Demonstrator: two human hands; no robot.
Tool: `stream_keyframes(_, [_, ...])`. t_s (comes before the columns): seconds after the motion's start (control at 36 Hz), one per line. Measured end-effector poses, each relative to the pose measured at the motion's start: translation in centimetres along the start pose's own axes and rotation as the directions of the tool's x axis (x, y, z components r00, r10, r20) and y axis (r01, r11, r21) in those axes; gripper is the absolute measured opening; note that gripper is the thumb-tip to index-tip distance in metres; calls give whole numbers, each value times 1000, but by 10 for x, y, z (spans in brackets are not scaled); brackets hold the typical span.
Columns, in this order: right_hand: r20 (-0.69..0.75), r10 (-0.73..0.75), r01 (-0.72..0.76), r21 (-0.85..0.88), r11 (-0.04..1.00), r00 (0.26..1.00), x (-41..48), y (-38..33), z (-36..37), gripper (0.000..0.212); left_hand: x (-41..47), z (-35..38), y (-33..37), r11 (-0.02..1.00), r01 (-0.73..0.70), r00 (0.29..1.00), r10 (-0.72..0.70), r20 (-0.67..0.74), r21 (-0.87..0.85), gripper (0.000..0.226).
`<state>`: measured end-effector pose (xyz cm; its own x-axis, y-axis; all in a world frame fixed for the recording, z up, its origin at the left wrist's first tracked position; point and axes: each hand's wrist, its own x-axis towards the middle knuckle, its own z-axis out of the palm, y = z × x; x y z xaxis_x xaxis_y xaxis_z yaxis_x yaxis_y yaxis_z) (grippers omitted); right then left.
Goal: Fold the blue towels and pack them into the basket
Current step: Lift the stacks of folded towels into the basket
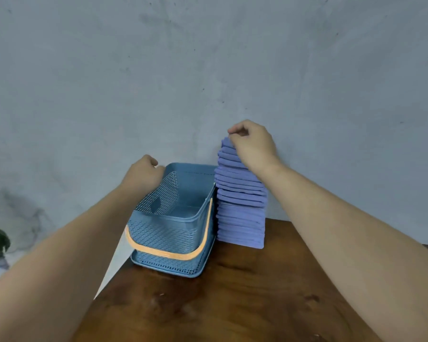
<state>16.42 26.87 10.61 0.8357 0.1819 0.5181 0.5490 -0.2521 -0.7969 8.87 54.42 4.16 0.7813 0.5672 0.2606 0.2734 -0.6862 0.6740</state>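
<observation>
Head view. A tall stack of blue towels (241, 218) is shown on the wooden table (232, 304), against the grey wall (208, 58) and just right of the blue basket (163, 235), whose right wall it touches. The basket's orange handle (168, 254) is folded down across the near side. No towel is seen inside the basket.

The right hand (253, 146) is held at the summit of the stack, its fingers curled and its thumb and forefinger closed together on the near-left corner of the top towel (226, 143). The left hand (143, 175) is placed at the basket's far-left corner, its fingers curled under the back of the hand. Whether the rim is clasped or merely touched cannot be told.

The governing relation is as follows. The top towel lies directly beneath the right fingertips, and the basket's opening lies to the left of that hand and well below it. The basket's long axis runs from the viewer toward the wall, parallel to the side of the stack. The right hand is nearer the towels, the left nearer the basket. A lift followed by a leftward, downward carry is therefore judged to be called for, with the basket steadied by the left hand.
</observation>
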Motion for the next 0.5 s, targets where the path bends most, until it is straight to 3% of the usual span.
stream_keyframes(0.11, [96, 42, -40, -26, 999, 994, -35, 17, 28, 14, -3, -12, -26, 994, 17, 999, -20, 28, 105, 44])
stream_keyframes(0.17, [165, 158, -158, -9, 987, 974, -52, 30, 39, 14, -6, -15, -33, 993, 42, 996, -50, 71, 108, 45])
stream_keyframes(0.25, [323, 374, -358, -111, 927, 869, -74, 47, 53, 13, -16, -16, -40, 990, 54, 990, -70, 122, 130, 41])
stream_keyframes(0.31, [419, 500, -509, -99, 855, 758, -90, 51, 62, 26, -26, -17, -43, 988, 45, 986, -68, 151, 150, 41])
stream_keyframes(0.36, [504, 524, -611, 10, 791, 687, -104, 50, 70, 28, -39, -19, -45, 985, 34, 985, -62, 160, 170, 45])
stream_keyframes(0.42, [516, 516, -639, 82, 765, 684, -114, 48, 75, 30, -54, -24, -47, 984, 27, 989, -51, 137, 174, 43])
stream_keyframes(0.5, [507, 528, -616, 8, 788, 681, -119, 43, 66, 40, -82, -34, -48, 978, 8, 997, -25, 79, 208, 26])
